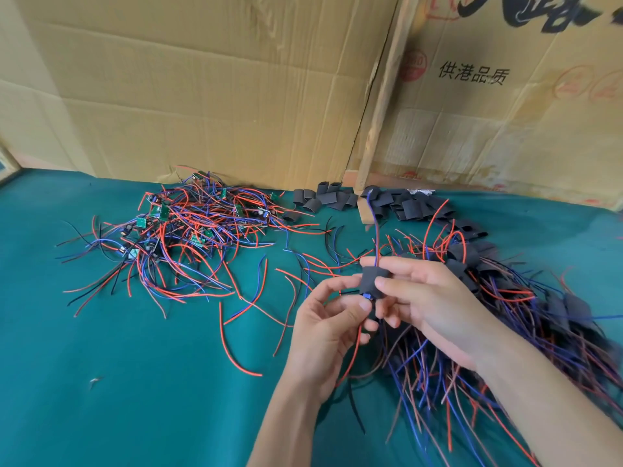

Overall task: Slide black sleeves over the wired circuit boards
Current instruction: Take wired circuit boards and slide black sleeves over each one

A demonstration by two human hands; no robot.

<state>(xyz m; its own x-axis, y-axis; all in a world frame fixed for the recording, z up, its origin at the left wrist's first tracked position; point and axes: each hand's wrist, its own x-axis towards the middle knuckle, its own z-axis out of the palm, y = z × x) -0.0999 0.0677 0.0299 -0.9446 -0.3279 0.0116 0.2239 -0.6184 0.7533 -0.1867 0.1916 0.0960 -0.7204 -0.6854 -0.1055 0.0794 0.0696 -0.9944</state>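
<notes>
— What did we have in the head view?

— Both hands were up over the green cloth point(135, 382). Our right hand point(435, 308) pinched a black sleeve point(371, 281), thumb on its near face, fingers curled behind it. The sleeve stood between the two hands, roughly upright.

— And the left?

— Our left hand point(323, 335) had its thumb and forefinger closed at the sleeve's lower end, where a bit of blue poked out. Whether that was the board itself, we could not tell. The other left fingers were curled loosely.

— The wires?

— A blue wire point(372, 224) and a red one rose out of the sleeve's top, above the right fingers. More red and black leads hung below the left palm.

— Around us?

— A tangle of bare boards point(188, 227) with red, blue and black wires lay far left on the cloth. Loose sleeves point(337, 198) were heaped at the back by the cardboard point(202, 79). The sleeved pile point(505, 298) spread under and beyond our right wrist, blurred.
</notes>
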